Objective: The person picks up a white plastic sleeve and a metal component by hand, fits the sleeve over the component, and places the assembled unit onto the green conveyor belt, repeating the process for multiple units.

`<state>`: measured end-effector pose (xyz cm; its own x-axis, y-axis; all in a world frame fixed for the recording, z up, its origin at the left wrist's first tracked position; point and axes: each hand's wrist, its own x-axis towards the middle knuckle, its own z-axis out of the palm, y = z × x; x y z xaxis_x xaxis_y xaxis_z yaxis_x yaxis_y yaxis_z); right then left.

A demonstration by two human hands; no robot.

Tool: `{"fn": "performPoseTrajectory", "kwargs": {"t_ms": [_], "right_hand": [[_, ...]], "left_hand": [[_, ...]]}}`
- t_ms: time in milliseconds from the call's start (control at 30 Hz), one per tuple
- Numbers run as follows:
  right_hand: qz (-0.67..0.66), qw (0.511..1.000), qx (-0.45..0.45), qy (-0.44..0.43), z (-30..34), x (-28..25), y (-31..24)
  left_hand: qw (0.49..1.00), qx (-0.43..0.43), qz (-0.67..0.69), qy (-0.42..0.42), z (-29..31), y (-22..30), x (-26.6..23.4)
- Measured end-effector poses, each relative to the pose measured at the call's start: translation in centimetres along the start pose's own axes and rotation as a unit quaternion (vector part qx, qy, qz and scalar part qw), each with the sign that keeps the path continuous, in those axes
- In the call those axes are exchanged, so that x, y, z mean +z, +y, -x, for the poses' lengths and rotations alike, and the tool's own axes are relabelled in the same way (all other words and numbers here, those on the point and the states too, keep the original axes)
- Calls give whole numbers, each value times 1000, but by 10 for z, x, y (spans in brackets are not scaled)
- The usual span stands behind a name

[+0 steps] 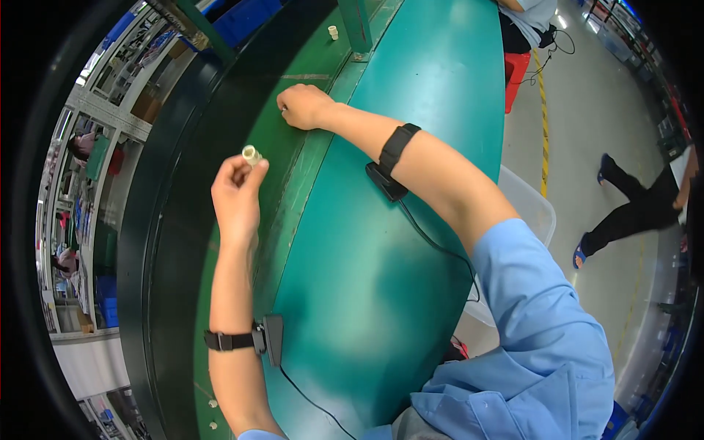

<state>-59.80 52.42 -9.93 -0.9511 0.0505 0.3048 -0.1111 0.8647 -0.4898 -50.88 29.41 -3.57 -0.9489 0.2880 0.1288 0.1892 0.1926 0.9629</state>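
Observation:
Between the thumb and fingers of my left hand (236, 196) is a small cream-coloured cylindrical fitting (252, 155), its hollow end turned upward. That hand is raised over the green belt (282, 139). Farther along, my right hand (303, 108) hovers low over or touches the same belt, fingers curled inward. A pale speck shows at its fingertips, too small to name. Another cream fitting (333, 32) stands on the belt beyond my right hand.
A teal worktop (352, 257) runs along the belt's right side, with a green metal post (356, 26) at its far end. Black strapped devices with cables sit on both forearms. Right of the worktop are a clear plastic bin (529, 205), a red stool (515, 77) and a walking person (634, 209).

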Motion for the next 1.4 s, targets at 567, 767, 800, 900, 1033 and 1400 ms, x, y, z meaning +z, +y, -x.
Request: {"fn": "performPoseTrajectory", "kwargs": {"t_ms": [567,767,800,900,1033,1400], "right_hand": [[-202,975,66,58,88,-83,53],[-382,923,46,4,104,-84,0],[-443,895,31,-47,109,-85,-19],[-503,852,15,-144,134,-75,-68],[-473,842,-5,-258,153,-55,-110],[11,998,-59,-9,44,41,-85]], "left_hand": [[957,-41,-286,23,-159,-52,113],[963,204,-166,-53,-39,5,74],[962,217,-151,-67,-11,17,62],[962,179,-189,-77,53,24,26],[966,138,-217,-14,129,9,-24],[926,7,-333,179,394,46,-143]]}}
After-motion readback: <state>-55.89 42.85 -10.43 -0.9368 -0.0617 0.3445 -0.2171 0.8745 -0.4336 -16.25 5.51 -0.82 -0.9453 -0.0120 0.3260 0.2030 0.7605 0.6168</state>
